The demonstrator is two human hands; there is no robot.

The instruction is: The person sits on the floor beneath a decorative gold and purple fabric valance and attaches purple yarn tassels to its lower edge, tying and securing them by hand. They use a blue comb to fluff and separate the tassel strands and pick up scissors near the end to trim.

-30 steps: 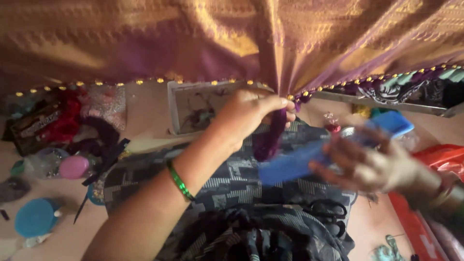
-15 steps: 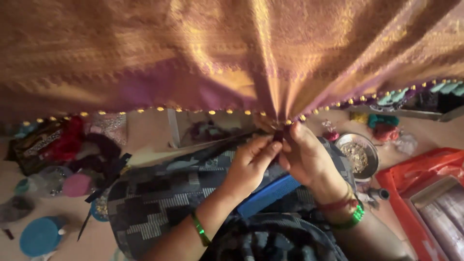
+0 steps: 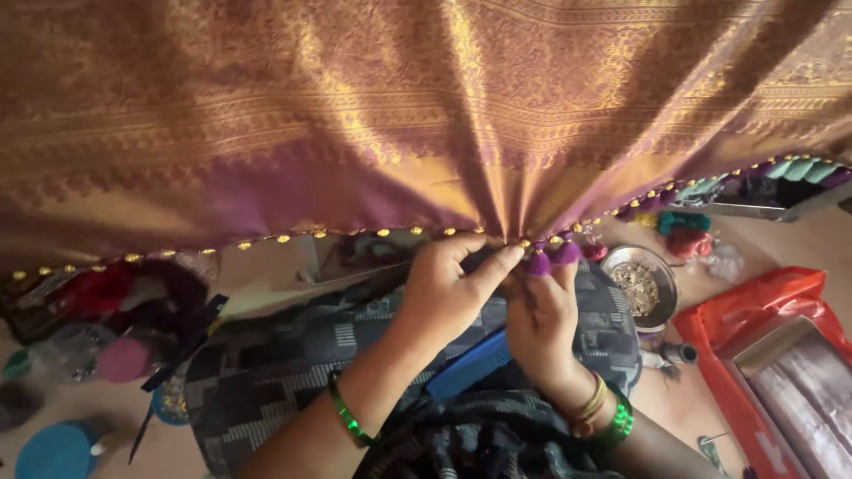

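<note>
Cluttered floor, both hands' grips (image 3: 457,288) (image 3: 541,306) pinched on sari hem (image 3: 524,241)

Green bangle (image 3: 348,415) on left wrist, green and gold bangles (image 3: 605,415) on right

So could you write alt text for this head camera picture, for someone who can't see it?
Two hands, the left hand and right hand, pinch the beaded edge of a gold and purple fabric where purple tassels hang. A blue comb lies on the patterned lap below, and a small metal bowl sits on the floor to the right.
</note>
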